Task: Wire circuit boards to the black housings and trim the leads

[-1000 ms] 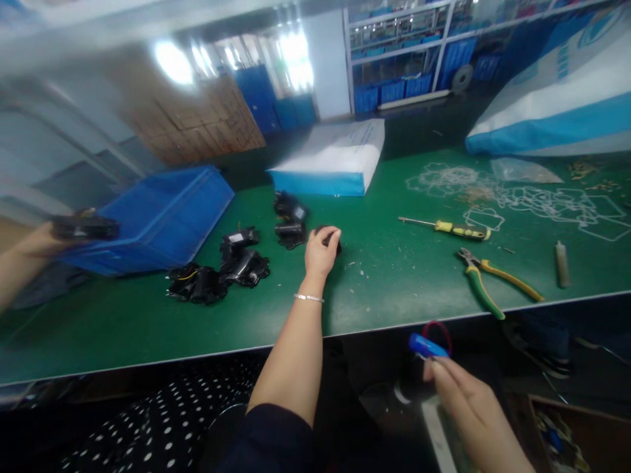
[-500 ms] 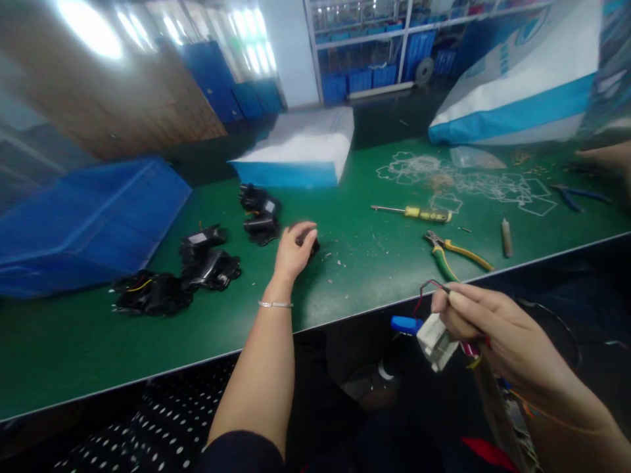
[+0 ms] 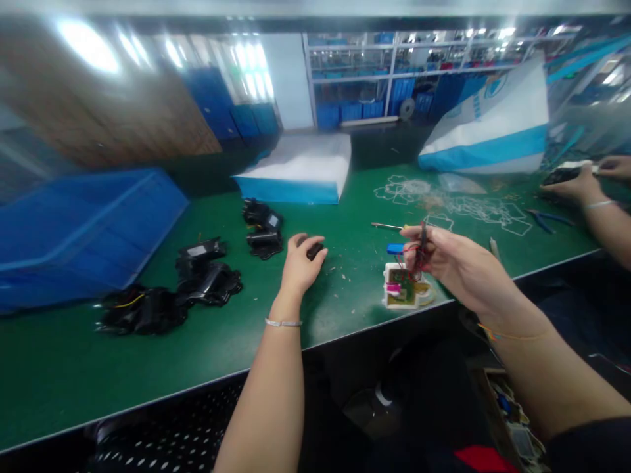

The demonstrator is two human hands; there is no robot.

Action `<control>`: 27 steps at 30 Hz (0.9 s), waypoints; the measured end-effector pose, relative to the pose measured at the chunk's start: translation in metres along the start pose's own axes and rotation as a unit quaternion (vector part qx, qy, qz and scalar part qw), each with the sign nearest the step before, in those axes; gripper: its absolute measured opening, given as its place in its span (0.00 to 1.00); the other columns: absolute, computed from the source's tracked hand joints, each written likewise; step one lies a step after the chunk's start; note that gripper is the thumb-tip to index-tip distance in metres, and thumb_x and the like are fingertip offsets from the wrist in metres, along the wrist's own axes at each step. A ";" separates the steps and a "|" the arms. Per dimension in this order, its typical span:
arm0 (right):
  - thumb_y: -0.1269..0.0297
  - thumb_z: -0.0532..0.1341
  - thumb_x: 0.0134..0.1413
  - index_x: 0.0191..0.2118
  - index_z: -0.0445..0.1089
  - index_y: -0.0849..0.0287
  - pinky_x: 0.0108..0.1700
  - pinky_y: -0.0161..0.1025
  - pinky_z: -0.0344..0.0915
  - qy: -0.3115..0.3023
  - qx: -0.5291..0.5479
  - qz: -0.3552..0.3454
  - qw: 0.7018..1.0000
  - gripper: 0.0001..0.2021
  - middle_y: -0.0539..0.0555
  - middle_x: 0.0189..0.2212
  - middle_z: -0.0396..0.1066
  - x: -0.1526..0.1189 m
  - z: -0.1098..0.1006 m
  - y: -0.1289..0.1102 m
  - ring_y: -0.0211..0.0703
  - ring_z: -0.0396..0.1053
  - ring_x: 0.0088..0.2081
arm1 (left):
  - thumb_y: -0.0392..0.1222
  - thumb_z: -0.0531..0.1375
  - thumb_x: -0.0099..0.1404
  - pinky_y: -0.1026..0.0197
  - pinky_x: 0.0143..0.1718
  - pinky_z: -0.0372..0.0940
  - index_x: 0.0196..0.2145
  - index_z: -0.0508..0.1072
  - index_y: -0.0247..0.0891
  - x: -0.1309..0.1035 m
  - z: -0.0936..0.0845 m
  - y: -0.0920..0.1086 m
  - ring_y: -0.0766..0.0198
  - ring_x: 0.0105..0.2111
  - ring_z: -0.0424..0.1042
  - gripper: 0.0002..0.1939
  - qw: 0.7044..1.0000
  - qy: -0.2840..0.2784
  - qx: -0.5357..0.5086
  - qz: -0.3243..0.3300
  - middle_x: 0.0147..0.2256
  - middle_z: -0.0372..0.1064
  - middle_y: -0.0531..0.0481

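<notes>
The green counter (image 3: 73, 368) runs across the view, its near edge slanting up to the right. A blue bin (image 3: 83, 226) lies tipped at the counter's left end, and two white-and-blue sacks sit along the far edge: one (image 3: 300, 167) mid-counter, one (image 3: 488, 128) toward the far right corner. Black parts (image 3: 197, 279) lie in loose heaps between the bin and the counter's middle.

The left hand (image 3: 298, 266) rests palm down near the middle of the counter, its fingers (image 3: 318, 243) curled over a small black part (image 3: 315, 251) that sits on the surface. The right hand (image 3: 453, 263) hovers just above the near edge, fingers pressed together, pinching red and black wires (image 3: 419, 253); a small circuit board (image 3: 401, 289) hangs from them, touching or just over the counter, with a blue piece (image 3: 394, 248) beside the wires.

A yellow-handled screwdriver (image 3: 387, 226) shows partly behind the right hand. At the right end, another person's hands (image 3: 579, 184) hold a dark part, with blue-handled pliers (image 3: 549, 220) near them.
</notes>
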State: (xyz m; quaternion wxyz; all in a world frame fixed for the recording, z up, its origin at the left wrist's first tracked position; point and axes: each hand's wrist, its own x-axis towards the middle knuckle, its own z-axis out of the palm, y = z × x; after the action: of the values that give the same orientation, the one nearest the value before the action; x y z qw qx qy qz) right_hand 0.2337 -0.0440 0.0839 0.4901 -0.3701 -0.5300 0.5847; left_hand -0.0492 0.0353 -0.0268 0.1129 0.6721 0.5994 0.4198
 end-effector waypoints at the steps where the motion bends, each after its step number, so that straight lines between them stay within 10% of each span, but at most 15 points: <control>1: 0.55 0.56 0.60 0.45 0.72 0.58 0.42 0.43 0.69 -0.003 0.004 0.000 1.000 0.15 0.55 0.35 0.73 0.004 0.001 0.003 0.44 0.72 0.38 | 0.44 0.62 0.59 0.50 0.62 0.55 0.46 0.75 0.47 0.000 -0.001 0.001 0.54 0.57 0.60 0.17 1.000 0.012 0.011 -0.004 0.55 0.55 0.45; 9: 0.58 0.58 0.60 0.43 0.70 0.60 0.49 0.45 0.68 -0.002 0.030 0.005 1.000 0.12 0.57 0.39 0.75 0.022 0.001 0.026 0.44 0.73 0.42 | 0.47 0.62 0.60 0.43 0.64 0.48 0.47 0.74 0.48 -0.002 -0.021 0.039 0.48 0.61 0.49 0.17 0.992 0.086 0.050 0.075 0.58 0.58 0.48; 16: 0.56 0.58 0.61 0.42 0.71 0.58 0.48 0.44 0.68 -0.008 0.003 0.014 1.000 0.12 0.56 0.40 0.76 0.022 0.008 0.037 0.45 0.73 0.43 | 0.50 0.59 0.63 0.58 0.52 0.63 0.47 0.74 0.42 -0.021 -0.006 0.095 0.60 0.46 0.70 0.17 0.952 -0.198 -0.196 0.125 0.45 0.73 0.48; 27: 0.57 0.56 0.62 0.36 0.68 0.56 0.56 0.52 0.63 0.099 0.009 -0.078 0.992 0.09 0.56 0.43 0.75 0.009 -0.019 0.022 0.49 0.72 0.48 | 0.51 0.54 0.65 0.65 0.31 0.61 0.33 0.77 0.35 -0.008 -0.011 0.069 0.66 0.28 0.69 0.18 0.966 -0.159 -0.206 -0.017 0.27 0.72 0.50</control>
State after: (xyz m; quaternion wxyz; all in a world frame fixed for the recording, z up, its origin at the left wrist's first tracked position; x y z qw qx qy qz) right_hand 0.2454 -0.0296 0.0597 0.5879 -0.3787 -0.5009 0.5100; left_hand -0.0076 0.0061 0.0216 0.3495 0.6823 0.4858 0.4200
